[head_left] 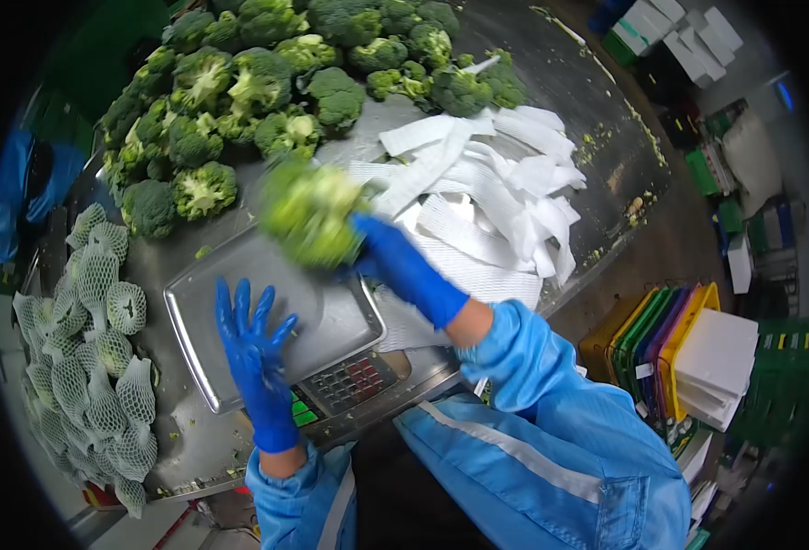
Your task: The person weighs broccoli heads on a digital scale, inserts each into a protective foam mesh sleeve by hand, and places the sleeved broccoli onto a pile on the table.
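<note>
Netted broccoli heads [70, 380] already lay piled along the left of the counter [184, 445], while a heap of bare heads [258, 78] at the far side had no netting on. The right hand [393, 261] had its grip clasped on one bare, motion-blurred broccoli head [311, 215] above the far part of a smooth, rimmed metal tray [331, 298]. The left hand [256, 344], fingers spread, grasped nothing. Limp, flattened white mesh sleeves [519, 197] lay right; the heaped florets looked knobbly.

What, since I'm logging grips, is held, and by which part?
The right hand holds a broccoli head by its right side, exact grip blurred; the left hand, nothing.
</note>
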A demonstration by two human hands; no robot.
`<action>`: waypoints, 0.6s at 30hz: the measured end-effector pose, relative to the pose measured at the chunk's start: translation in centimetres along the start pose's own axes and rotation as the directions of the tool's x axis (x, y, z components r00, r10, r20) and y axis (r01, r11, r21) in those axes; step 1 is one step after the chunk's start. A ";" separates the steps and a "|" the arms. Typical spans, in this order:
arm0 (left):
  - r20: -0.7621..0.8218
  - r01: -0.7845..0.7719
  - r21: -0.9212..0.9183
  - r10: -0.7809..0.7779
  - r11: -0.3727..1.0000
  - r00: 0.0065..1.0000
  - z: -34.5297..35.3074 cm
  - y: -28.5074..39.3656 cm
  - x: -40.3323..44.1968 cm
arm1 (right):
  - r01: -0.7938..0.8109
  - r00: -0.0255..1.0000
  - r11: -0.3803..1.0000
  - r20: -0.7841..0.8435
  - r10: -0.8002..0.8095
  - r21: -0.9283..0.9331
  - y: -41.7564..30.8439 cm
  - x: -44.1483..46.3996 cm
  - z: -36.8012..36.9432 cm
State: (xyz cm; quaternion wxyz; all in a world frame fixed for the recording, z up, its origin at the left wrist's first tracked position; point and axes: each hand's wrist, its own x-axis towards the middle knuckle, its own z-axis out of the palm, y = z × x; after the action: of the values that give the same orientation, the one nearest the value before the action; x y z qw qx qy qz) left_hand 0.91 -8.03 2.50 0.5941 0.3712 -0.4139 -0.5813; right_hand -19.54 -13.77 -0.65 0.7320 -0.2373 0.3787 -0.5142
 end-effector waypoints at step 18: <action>0.099 -0.194 0.906 0.257 0.375 0.961 -2.9 0.2 0.9 | 0.239 0.700 0.580 -0.276 -0.659 -0.779 -3.1 5.9 -16.7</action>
State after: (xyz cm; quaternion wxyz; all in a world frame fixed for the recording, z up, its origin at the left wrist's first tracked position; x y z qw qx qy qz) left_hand 3.65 -9.09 1.60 0.3824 0.5903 -0.6914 -0.1655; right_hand -33.54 -19.64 -10.24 0.2852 -0.4292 0.6538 -0.5541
